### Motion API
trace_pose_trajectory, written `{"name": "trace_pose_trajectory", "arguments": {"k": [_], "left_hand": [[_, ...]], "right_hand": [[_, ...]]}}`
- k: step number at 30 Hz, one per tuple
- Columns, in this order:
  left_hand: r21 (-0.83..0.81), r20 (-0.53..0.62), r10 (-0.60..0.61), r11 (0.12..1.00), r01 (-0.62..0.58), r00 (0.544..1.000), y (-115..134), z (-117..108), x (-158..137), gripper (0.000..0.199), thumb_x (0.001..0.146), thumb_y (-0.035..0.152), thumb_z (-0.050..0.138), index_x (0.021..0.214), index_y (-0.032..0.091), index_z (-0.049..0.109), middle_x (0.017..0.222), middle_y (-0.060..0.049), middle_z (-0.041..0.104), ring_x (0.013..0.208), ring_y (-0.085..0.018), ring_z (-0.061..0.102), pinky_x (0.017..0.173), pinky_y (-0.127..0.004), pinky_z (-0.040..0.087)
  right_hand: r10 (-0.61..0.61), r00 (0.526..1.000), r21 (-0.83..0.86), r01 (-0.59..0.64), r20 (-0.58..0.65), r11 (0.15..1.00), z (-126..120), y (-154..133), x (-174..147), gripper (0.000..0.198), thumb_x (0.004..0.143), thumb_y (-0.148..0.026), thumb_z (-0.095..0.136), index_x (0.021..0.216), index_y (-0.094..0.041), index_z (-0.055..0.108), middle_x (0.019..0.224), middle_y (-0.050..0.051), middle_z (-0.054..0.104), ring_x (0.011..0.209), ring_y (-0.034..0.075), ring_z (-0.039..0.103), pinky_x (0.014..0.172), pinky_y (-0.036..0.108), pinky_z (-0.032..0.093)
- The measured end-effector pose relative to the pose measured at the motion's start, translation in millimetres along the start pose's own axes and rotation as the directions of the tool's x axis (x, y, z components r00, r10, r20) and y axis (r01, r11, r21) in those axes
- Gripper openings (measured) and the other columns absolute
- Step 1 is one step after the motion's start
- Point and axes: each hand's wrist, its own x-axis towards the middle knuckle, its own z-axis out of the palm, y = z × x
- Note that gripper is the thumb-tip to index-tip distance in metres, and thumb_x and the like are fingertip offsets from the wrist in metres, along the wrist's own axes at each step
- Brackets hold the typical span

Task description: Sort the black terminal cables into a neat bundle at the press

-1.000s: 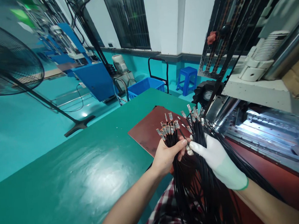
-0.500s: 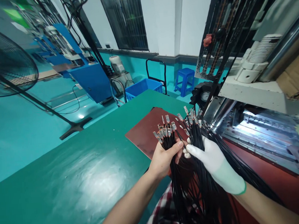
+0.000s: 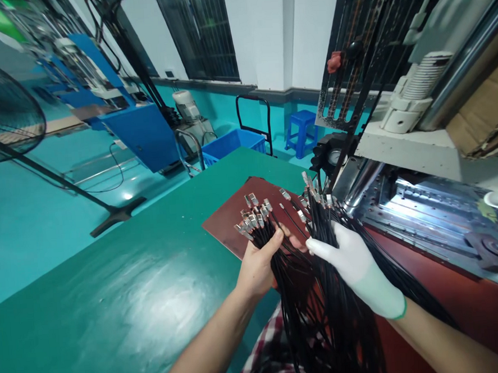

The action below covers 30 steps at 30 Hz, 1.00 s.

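Observation:
My bare left hand is closed round a bunch of black cables whose silvery metal connectors fan out above the thumb. In a white glove with a green cuff, my right hand grips a second bunch of black cables, also tipped with metal connectors. A few loose cable ends stand between the two bunches. Both bunches hang down over my lap, where the strands mix together. More black cables trail to the right behind my gloved hand. The fingers of that hand are partly hidden by the cables.
A reddish-brown sheet lies on the green table. To the right stands a press machine with a lit metal bed. Beyond the table are a blue crate, a blue stool and a floor fan.
My left hand has moved left with its cables, widening the gap between the two bunches. My right hand stays almost in place, holding its bunch. The view has shifted slightly.

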Motion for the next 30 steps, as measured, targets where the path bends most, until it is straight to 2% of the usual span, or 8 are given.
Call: {"name": "trace_pose_trajectory", "arguments": {"k": [3,7,10,12,15,19,24,30], "left_hand": [[-0.006,0.000,0.059,0.998,-0.059,0.998,0,-4,-1,0.027,0.079,0.037,0.071,0.083,0.016,0.053,0.060,0.004,0.053,0.046,-0.008,0.051,0.049,-0.023,0.046],[0.004,-0.023,0.145,0.989,-0.145,0.989,0,-7,0,0.031,0.083,0.037,0.067,0.072,0.016,0.047,0.054,0.008,0.037,0.038,-0.003,0.033,0.042,-0.020,0.037],[0.056,0.024,0.156,0.986,-0.157,0.987,1,-4,3,0.022,0.082,0.033,0.068,0.085,0.016,0.055,0.052,0.009,0.035,0.038,-0.003,0.029,0.042,-0.019,0.034],[0.089,0.055,0.139,0.986,-0.143,0.989,1,1,6,0.026,0.081,0.031,0.069,0.099,0.016,0.058,0.051,0.010,0.034,0.039,-0.003,0.029,0.043,-0.019,0.035],[0.117,0.061,0.124,0.985,-0.130,0.990,1,8,10,0.028,0.079,0.032,0.071,0.098,0.014,0.061,0.049,0.010,0.035,0.038,-0.003,0.029,0.042,-0.020,0.037],[0.174,0.043,0.126,0.976,-0.132,0.991,-1,14,13,0.023,0.075,0.030,0.075,0.082,0.014,0.059,0.043,0.010,0.038,0.036,-0.003,0.031,0.042,-0.021,0.039],[0.204,0.072,0.114,0.971,-0.127,0.991,0,17,12,0.023,0.073,0.027,0.076,0.079,0.014,0.058,0.042,0.009,0.040,0.036,-0.003,0.034,0.044,-0.020,0.039],[0.227,0.101,0.096,0.967,-0.116,0.990,0,20,11,0.026,0.073,0.030,0.077,0.076,0.015,0.056,0.041,0.010,0.037,0.036,-0.003,0.031,0.042,-0.019,0.035]], "right_hand": [[0.021,1.000,0.047,-0.021,0.007,0.999,-4,-1,-1,0.020,0.081,-0.037,0.066,0.084,-0.017,0.063,0.082,0.001,0.070,0.078,0.018,0.065,0.076,0.030,0.049],[0.022,0.998,0.195,-0.032,0.053,0.980,-7,1,-1,0.025,0.082,-0.041,0.066,0.091,-0.018,0.063,0.088,0.002,0.072,0.082,0.019,0.068,0.082,0.031,0.050],[0.005,0.996,0.228,-0.026,0.092,0.973,-10,3,-1,0.024,0.084,-0.040,0.064,0.091,-0.017,0.062,0.087,0.002,0.072,0.082,0.018,0.068,0.081,0.030,0.050],[-0.032,0.991,0.224,0.003,0.127,0.975,-10,3,0,0.021,0.086,-0.038,0.062,0.086,-0.017,0.062,0.083,0.001,0.070,0.080,0.016,0.066,0.080,0.029,0.048],[-0.023,0.990,0.157,0.001,0.138,0.988,-8,0,2,0.019,0.084,-0.035,0.062,0.081,-0.016,0.061,0.077,0.001,0.068,0.075,0.016,0.063,0.075,0.029,0.048],[-0.003,0.998,0.072,-0.002,0.063,0.997,-1,-1,5,0.020,0.075,-0.030,0.068,0.089,-0.016,0.064,0.083,0.001,0.071,0.079,0.019,0.064,0.077,0.031,0.049],[-0.003,0.999,-0.004,0.003,-0.049,1.000,4,-1,3,0.031,0.073,-0.038,0.071,0.096,-0.017,0.066,0.096,0.003,0.071,0.089,0.021,0.066,0.081,0.032,0.051],[0.032,0.984,-0.008,-0.034,-0.176,0.999,4,-9,0,0.033,0.069,-0.036,0.074,0.096,-0.017,0.067,0.095,0.005,0.073,0.088,0.023,0.067,0.077,0.032,0.052]]}}
